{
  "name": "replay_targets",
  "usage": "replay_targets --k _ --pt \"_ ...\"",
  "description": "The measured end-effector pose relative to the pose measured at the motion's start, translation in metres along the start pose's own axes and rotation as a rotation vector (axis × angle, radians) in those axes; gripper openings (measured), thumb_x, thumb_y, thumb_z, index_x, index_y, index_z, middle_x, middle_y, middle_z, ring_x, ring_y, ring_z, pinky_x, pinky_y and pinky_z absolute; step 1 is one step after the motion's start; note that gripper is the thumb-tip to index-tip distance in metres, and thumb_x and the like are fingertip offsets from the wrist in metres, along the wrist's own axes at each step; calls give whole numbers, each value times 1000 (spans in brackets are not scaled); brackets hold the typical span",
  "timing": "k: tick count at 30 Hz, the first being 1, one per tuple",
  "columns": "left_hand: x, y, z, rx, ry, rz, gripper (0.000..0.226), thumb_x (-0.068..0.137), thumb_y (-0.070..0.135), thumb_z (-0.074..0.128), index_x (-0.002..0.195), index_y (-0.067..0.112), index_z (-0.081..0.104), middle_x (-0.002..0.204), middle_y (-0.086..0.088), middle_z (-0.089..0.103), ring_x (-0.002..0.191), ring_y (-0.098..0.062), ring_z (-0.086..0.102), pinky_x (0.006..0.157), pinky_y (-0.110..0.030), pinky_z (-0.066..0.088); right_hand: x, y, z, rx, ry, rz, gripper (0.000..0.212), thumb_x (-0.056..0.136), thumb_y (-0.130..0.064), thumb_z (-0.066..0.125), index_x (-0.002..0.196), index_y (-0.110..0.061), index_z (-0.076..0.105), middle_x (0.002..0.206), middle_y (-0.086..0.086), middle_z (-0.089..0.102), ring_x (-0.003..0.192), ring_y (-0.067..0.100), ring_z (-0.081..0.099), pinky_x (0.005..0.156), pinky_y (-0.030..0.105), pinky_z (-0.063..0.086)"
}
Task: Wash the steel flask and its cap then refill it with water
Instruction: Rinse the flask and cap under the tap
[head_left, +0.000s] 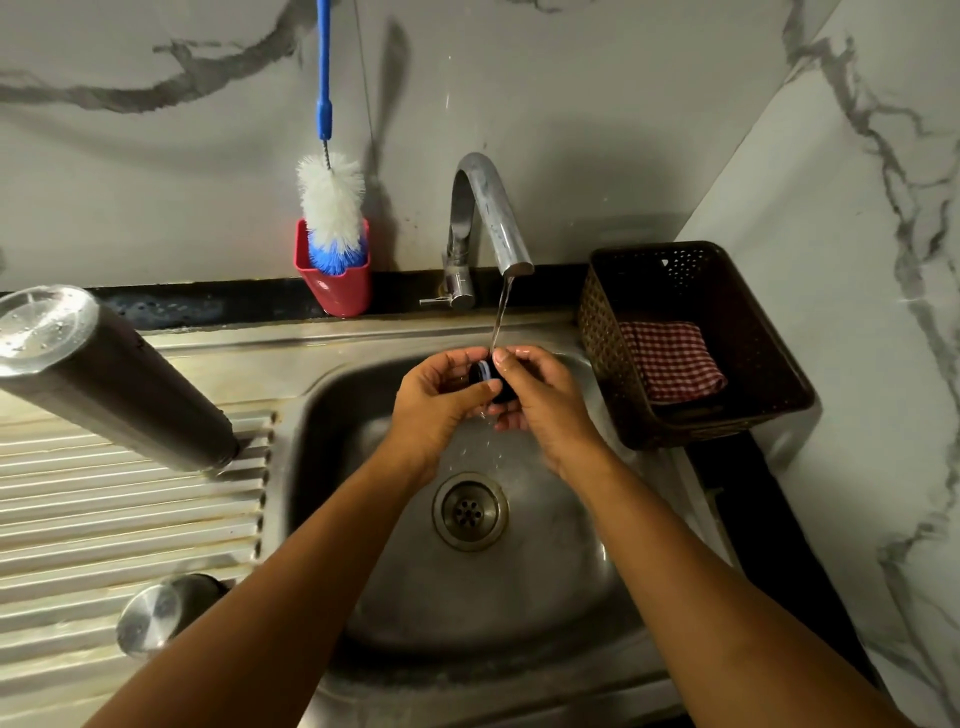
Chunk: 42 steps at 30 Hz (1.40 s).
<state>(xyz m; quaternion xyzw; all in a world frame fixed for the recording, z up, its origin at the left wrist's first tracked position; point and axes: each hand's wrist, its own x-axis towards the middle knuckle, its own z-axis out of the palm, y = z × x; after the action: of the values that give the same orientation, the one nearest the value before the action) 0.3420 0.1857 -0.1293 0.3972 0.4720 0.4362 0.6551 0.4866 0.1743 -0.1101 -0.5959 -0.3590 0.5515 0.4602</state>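
The steel flask (109, 374) stands upside down on the ribbed drainboard at the left, its base wet with drops. Over the sink bowl, my left hand (441, 400) and my right hand (545, 400) both hold a small dark cap (488, 376) with a pale ring. A thin stream of water (501, 312) runs from the tap (488, 218) onto the cap. Most of the cap is hidden by my fingers. A second steel lid (156, 613) lies on the drainboard near my left forearm.
A blue-handled bottle brush (332, 208) stands in a red holder (337, 286) behind the sink. A dark woven basket (769, 364) with a red checked cloth (670, 358) sits to the right. The drain (470, 512) lies below my hands. Marble walls close in behind and right.
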Motion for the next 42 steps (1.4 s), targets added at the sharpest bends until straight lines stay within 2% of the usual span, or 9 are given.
replay_targets --k 5,10,13,16,19,26,30,36,42 --pt "-4 1 -8 -38 21 24 32 96 2 69 127 11 70 111 -3 78 104 -24 75 87 -36 62 4 3 1 139 -97 -26 31 92 0 70 120 -14 66 125 15 66 110 30 71 84 45 63" --pt "-2 2 -18 -113 98 -66 30 102 11 64 131 15 68 118 -9 76 101 -20 73 84 -34 61 6 -5 4 288 -108 31 33 92 11 61 116 -11 63 127 19 63 105 33 72 87 45 61" --pt "-1 1 -20 -150 160 -113 27 106 23 60 128 12 70 120 -12 76 100 -20 70 85 -34 59 7 -9 9 517 -142 175 29 99 3 48 124 -8 57 113 23 67 82 33 76 75 44 62" --pt "-2 -2 -19 -159 187 -147 27 107 25 57 125 12 72 109 -7 77 97 -18 71 93 -41 58 7 -5 13 597 -117 294 30 103 -12 40 128 -8 56 99 21 70 75 32 73 66 39 59" --pt "-3 -6 -20 -148 164 -168 26 108 24 56 124 12 72 98 1 78 86 -11 74 97 -45 57 7 -2 18 558 -97 363 34 106 -23 37 121 -3 59 90 18 71 71 26 68 62 34 54" --pt "-5 -11 -15 -157 159 -219 28 106 24 59 128 11 70 105 -3 78 89 -14 73 101 -46 56 16 2 19 510 -109 424 49 108 -39 33 113 -2 64 85 16 67 59 17 53 49 26 41" --pt "-1 -15 -14 -206 140 -267 29 110 29 51 122 14 72 102 -5 77 93 -20 72 101 -47 56 22 5 19 322 -69 407 46 104 -49 49 111 -8 69 81 11 68 59 14 55 53 26 43" --pt "5 -16 -9 -247 177 -335 34 111 38 46 119 16 71 98 -3 75 92 -20 72 91 -41 58 25 1 14 171 -75 246 40 92 -14 74 130 -10 61 103 16 74 72 18 71 59 29 57" --pt "8 -18 -11 -209 179 -363 41 111 41 44 131 15 68 120 -10 75 104 -24 74 87 -40 58 22 6 -1 215 -99 113 48 83 22 57 116 -11 61 125 15 61 106 33 68 82 41 62"
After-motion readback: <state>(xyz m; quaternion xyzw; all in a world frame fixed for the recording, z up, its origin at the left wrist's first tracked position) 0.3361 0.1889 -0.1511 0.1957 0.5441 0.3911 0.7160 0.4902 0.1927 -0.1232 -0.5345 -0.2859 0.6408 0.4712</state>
